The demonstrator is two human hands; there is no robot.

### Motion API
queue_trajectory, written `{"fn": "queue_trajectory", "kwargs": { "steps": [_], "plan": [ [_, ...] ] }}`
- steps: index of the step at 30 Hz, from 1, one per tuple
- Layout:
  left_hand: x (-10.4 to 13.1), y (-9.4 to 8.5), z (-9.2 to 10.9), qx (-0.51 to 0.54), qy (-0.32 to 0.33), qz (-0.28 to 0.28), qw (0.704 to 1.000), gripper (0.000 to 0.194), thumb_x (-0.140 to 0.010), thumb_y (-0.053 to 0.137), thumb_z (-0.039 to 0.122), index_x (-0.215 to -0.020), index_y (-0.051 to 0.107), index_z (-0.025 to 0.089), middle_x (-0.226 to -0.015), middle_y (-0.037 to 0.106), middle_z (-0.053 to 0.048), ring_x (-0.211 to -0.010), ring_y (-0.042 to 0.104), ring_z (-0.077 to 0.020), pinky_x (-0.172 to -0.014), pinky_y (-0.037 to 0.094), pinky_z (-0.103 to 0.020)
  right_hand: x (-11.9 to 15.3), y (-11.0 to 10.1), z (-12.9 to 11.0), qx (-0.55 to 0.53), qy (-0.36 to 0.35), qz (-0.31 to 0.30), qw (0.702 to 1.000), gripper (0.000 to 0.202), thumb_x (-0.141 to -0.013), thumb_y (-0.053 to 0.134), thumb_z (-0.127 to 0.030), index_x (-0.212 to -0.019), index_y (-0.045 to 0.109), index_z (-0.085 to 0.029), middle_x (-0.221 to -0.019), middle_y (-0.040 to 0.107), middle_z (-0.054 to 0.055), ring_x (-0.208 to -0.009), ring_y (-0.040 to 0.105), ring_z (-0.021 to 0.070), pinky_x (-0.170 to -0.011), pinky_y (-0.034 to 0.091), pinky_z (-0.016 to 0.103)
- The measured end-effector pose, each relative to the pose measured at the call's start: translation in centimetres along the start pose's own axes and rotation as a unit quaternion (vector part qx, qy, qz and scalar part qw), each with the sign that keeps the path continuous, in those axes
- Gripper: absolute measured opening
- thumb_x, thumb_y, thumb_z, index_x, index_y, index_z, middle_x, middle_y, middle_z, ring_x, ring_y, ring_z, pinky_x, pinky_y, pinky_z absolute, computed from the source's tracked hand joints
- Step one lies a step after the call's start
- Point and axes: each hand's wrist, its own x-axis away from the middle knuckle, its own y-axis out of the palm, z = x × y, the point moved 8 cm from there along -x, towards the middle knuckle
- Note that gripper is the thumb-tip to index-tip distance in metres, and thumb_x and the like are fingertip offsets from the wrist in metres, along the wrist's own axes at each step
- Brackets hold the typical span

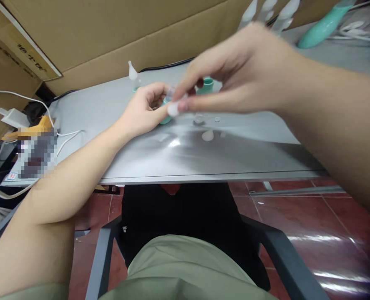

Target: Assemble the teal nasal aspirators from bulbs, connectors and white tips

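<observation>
My left hand (144,107) is closed around a small teal device body (166,119) with a clear part at its top, just above the grey table. Reaching in from the right, my right hand (250,71) pinches a small white translucent piece (173,109) between thumb and finger. This piece overlaps the teal body in view; whether they touch I cannot tell. Behind my right fingers stands another open teal body (207,85). Nearby on the table lie a white pointed nozzle (207,135), a clear round part (199,119) and a small ring (217,119).
A device with a white nozzle (133,71) stands near the back. Several white-tipped clear parts (285,16) and a curved teal body (324,28) are at the back right. Cardboard (125,37) walls the rear. White cables (44,100) and a yellow object (44,125) sit left.
</observation>
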Motion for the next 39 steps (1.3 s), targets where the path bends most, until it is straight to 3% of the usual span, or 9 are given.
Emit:
{"fn": "queue_trajectory", "kwargs": {
  "steps": [2, 4, 9, 13, 19, 24, 30, 35, 39],
  "plan": [
    [0.3, 0.1, 0.4, 0.000, 0.021, -0.011, 1.000, 0.028, -0.115, 0.097, 0.051, -0.112, 0.091, 0.024, -0.098, 0.081, -0.004, -0.090, 0.080, -0.0201, -0.092, 0.070, -0.038, -0.1, -2.1, 0.6, -0.034, 0.032, 0.108, 0.993, 0.006, -0.091, 0.096, -0.021, -0.090, 0.097, -0.027, -0.085, 0.085, -0.004, -0.075, 0.066, 0.0096, -0.076, 0.051, 0.030],
    [0.5, 0.1, 0.6, 0.007, 0.035, -0.012, 0.999, 0.032, -0.116, 0.094, 0.056, -0.117, 0.095, 0.024, -0.103, 0.086, -0.005, -0.092, 0.080, -0.0211, -0.095, 0.072, -0.040, -0.1, -2.9, 1.4, -0.027, 0.074, 0.159, 0.984, 0.015, -0.091, 0.093, -0.009, -0.089, 0.098, -0.023, -0.084, 0.085, -0.004, -0.075, 0.065, 0.0071, -0.072, 0.048, 0.027],
    [0.6, 0.1, 0.8, 0.013, 0.038, -0.004, 0.999, 0.029, -0.112, 0.098, 0.050, -0.112, 0.097, 0.021, -0.102, 0.088, -0.005, -0.083, 0.076, -0.0189, -0.085, 0.070, -0.038, 0.1, -2.4, 3.0, 0.018, 0.156, 0.125, 0.980, 0.027, -0.098, 0.091, 0.005, -0.096, 0.100, -0.020, -0.083, 0.084, -0.006, -0.075, 0.064, 0.0020, -0.071, 0.047, 0.017],
    [0.6, 0.1, 1.3, 0.005, 0.040, -0.009, 0.999, 0.023, -0.113, 0.095, 0.042, -0.106, 0.098, 0.020, -0.094, 0.083, -0.005, -0.075, 0.069, -0.0175, -0.077, 0.065, -0.037, 0.0, -2.1, 2.9, 0.035, 0.156, 0.107, 0.981, 0.029, -0.098, 0.093, 0.008, -0.100, 0.101, -0.019, -0.083, 0.082, -0.006, -0.077, 0.065, 0.0031, -0.073, 0.048, 0.019],
    [0.4, 0.3, 1.3, -0.006, 0.045, -0.012, 0.999, 0.026, -0.112, 0.095, 0.046, -0.108, 0.097, 0.021, -0.095, 0.085, -0.005, -0.077, 0.073, -0.0194, -0.079, 0.068, -0.039, -0.1, -1.6, 3.3, -0.027, 0.163, 0.115, 0.980, 0.030, -0.101, 0.088, 0.011, -0.096, 0.097, -0.018, -0.089, 0.086, -0.005, -0.081, 0.071, 0.0042, -0.078, 0.054, 0.020],
    [0.2, 0.2, 1.1, -0.020, 0.055, -0.008, 0.998, 0.020, -0.113, 0.094, 0.039, -0.107, 0.096, 0.020, -0.094, 0.083, -0.005, -0.077, 0.072, -0.0186, -0.081, 0.069, -0.039, 0.2, -1.2, 3.8, -0.053, 0.165, 0.122, 0.977, 0.029, -0.102, 0.086, 0.010, -0.099, 0.097, -0.017, -0.092, 0.087, -0.002, -0.085, 0.073, 0.0081, -0.079, 0.055, 0.023],
    [0.3, 0.2, 1.1, -0.025, 0.059, -0.011, 0.998, 0.029, -0.115, 0.093, 0.049, -0.104, 0.095, 0.022, -0.090, 0.078, -0.003, -0.074, 0.069, -0.0181, -0.079, 0.068, -0.040, 0.1, -1.2, 3.0, 0.004, 0.224, 0.080, 0.971, 0.029, -0.104, 0.089, 0.008, -0.098, 0.099, -0.019, -0.091, 0.089, -0.003, -0.084, 0.073, 0.0095, -0.081, 0.057, 0.026],
    [0.3, 0.5, 1.3, -0.020, 0.058, -0.017, 0.998, 0.026, -0.112, 0.090, 0.048, -0.105, 0.095, 0.023, -0.093, 0.083, -0.004, -0.075, 0.068, -0.0189, -0.076, 0.063, -0.039, 0.2, -1.5, 3.1, 0.019, 0.266, 0.082, 0.960, 0.029, -0.103, 0.094, 0.005, -0.108, 0.105, -0.021, -0.100, 0.094, -0.002, -0.097, 0.081, 0.0154, -0.098, 0.065, 0.032],
    [0.3, 0.7, 1.9, -0.010, 0.059, -0.016, 0.998, 0.046, -0.109, 0.093, 0.066, -0.094, 0.089, 0.023, -0.089, 0.080, -0.005, -0.076, 0.067, -0.0200, -0.076, 0.062, -0.040, 0.3, -1.5, 3.3, 0.046, 0.281, 0.086, 0.955, 0.025, -0.104, 0.097, 0.002, -0.112, 0.105, -0.020, -0.104, 0.095, 0.000, -0.103, 0.086, 0.0199, -0.106, 0.069, 0.037]
  ]
}}
